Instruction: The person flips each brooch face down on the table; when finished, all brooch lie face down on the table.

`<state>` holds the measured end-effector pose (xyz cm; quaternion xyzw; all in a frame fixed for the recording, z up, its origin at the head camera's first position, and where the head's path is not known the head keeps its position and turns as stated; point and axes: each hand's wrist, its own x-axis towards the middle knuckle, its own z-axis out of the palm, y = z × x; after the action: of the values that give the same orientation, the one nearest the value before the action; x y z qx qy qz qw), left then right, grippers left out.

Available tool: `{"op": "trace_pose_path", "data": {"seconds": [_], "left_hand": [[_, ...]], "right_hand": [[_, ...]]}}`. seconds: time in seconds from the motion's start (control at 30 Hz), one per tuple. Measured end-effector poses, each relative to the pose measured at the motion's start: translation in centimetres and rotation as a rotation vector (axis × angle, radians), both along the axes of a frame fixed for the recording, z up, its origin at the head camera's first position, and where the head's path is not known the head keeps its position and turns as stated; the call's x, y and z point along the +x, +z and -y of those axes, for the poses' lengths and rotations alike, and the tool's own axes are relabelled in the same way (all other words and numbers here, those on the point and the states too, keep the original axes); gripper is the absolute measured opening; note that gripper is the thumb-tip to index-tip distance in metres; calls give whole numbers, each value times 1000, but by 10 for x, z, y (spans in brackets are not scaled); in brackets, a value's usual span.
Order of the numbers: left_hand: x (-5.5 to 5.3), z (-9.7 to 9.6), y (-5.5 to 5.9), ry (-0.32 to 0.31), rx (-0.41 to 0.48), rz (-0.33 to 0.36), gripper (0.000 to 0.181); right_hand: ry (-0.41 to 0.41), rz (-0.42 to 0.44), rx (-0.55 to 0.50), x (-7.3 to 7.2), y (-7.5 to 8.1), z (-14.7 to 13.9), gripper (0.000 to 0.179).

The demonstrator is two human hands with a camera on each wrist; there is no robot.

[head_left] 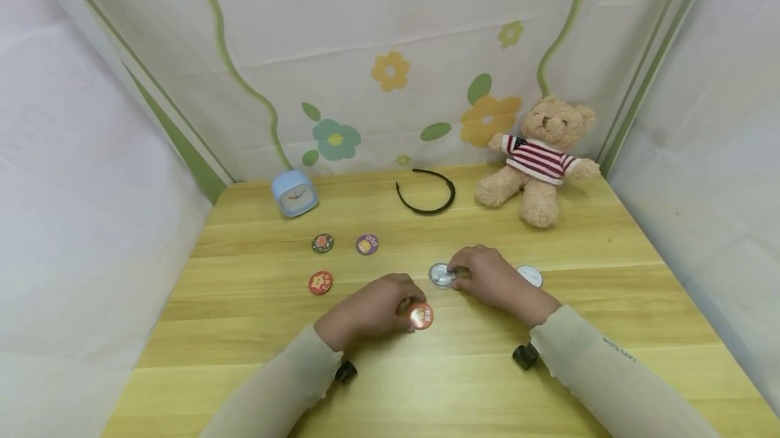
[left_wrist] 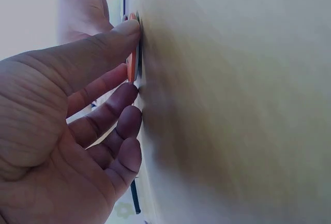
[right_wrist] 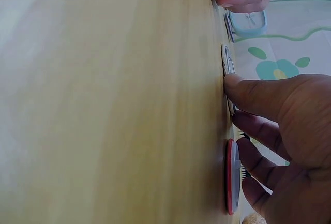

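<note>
My left hand (head_left: 378, 304) pinches an orange button badge (head_left: 421, 316) by its edge, printed face up, low over the table. The left wrist view shows the thumb on one side of this badge (left_wrist: 132, 69) and fingertips at the other. To its right, my right hand (head_left: 490, 279) grips the right edge of a badge lying silver back up (head_left: 440, 275) between thumb and index finger. In the right wrist view that badge (right_wrist: 226, 61) appears edge-on at the table. Another face-down badge with a pale back (head_left: 531, 275) lies beside the right hand, partly covered by it.
A dark badge (head_left: 323, 243), a purple badge (head_left: 367, 244) and a red badge (head_left: 320, 283) lie face up on the left. Behind them stand a blue clock (head_left: 295, 194), a black headband (head_left: 452, 198) and a teddy bear (head_left: 536, 160). Patterned cloth (head_left: 390, 11) hangs behind the wooden table (head_left: 463, 390).
</note>
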<state>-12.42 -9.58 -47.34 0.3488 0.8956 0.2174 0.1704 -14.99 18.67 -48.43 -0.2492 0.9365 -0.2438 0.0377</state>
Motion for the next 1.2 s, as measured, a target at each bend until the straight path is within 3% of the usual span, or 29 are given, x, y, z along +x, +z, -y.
{"op": "trace_pose_path", "data": {"seconds": [0.1, 0.23, 0.37, 0.57, 0.83, 1.03, 1.2], "left_hand": [[-1, 1, -1, 2, 2, -13, 33], [-6, 10, -1, 83, 32, 14, 29], [-19, 20, -1, 174, 59, 33, 32], [-39, 25, -5, 239, 122, 58, 35], [-48, 27, -7, 269, 137, 77, 39], [-49, 29, -6, 281, 146, 89, 40], [-48, 28, -4, 275, 148, 97, 40]], "right_hand": [[5, -9, 3, 0, 1, 0, 26], [7, -8, -2, 1, 1, 0, 26], [-12, 10, -4, 1, 0, 0, 27], [-26, 37, -12, 0, -2, -1, 30], [-38, 180, -95, -10, 4, 1, 44], [-1, 298, -194, -15, 14, 33, 39], [-4, 274, -164, -18, 10, 64, 29]]}}
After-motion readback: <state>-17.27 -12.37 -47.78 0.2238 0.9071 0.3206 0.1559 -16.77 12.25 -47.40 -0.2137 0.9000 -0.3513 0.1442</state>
